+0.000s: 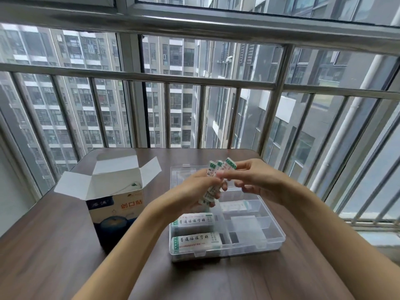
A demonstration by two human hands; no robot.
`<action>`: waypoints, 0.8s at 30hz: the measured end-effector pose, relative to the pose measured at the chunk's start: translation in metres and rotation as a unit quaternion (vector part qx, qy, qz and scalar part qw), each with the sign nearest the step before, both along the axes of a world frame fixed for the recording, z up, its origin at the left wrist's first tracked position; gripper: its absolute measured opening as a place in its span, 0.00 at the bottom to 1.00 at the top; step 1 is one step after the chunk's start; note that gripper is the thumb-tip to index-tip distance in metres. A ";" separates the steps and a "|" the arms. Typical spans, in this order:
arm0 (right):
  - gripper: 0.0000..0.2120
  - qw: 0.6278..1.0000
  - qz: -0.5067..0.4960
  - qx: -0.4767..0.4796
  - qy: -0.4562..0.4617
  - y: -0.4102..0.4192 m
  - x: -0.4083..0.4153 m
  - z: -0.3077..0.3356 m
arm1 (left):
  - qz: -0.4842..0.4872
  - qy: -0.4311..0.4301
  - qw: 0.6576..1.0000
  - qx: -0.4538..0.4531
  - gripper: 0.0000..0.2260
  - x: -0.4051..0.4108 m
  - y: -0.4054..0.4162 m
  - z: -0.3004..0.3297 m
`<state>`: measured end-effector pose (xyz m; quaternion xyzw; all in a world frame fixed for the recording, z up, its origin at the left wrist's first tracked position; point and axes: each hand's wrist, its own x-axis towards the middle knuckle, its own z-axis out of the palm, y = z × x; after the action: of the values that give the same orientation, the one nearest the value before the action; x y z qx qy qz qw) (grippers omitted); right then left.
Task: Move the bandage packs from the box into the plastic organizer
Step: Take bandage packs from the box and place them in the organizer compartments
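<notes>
Above the clear plastic organizer (279, 237), my left hand (194, 191) grips a fanned bunch of white-and-green bandage packs (213, 180). My right hand (249, 178) pinches the top of one pack (229, 164) in that bunch. Two packs lie in the organizer's near-left compartments, one (194, 220) behind the other (197, 241). A third pack (234, 205) lies in a middle compartment. The blue-and-white bandage box (114, 213) stands open on the left, its inside mostly hidden.
The brown table (54, 256) carries the box and the organizer. The organizer's open lid (184, 172) lies flat behind it. A metal railing (194, 118) and windows stand just beyond the table's far edge.
</notes>
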<state>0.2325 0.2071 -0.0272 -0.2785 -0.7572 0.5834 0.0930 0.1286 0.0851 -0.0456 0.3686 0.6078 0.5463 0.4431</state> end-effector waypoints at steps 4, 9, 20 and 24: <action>0.18 0.999 0.034 -0.018 0.024 0.005 0.001 0.002 | 0.008 -0.021 1.000 0.002 0.11 0.004 0.003 0.002; 0.07 0.998 0.011 -0.007 0.066 0.012 0.004 0.003 | 0.014 -0.041 0.999 0.003 0.14 -0.001 0.001 0.000; 0.07 0.998 -0.030 0.010 0.058 0.013 0.012 0.009 | 0.121 0.013 0.989 0.081 0.05 -0.001 0.003 -0.012; 0.09 0.995 -0.047 0.049 0.079 0.014 0.015 0.007 | 0.133 -0.050 0.986 0.082 0.04 0.001 0.005 -0.011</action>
<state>0.2479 0.2206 -0.0201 -0.2624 -0.7611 0.5609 0.1931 0.1297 0.0899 -0.0565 0.2921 0.5816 0.6662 0.3642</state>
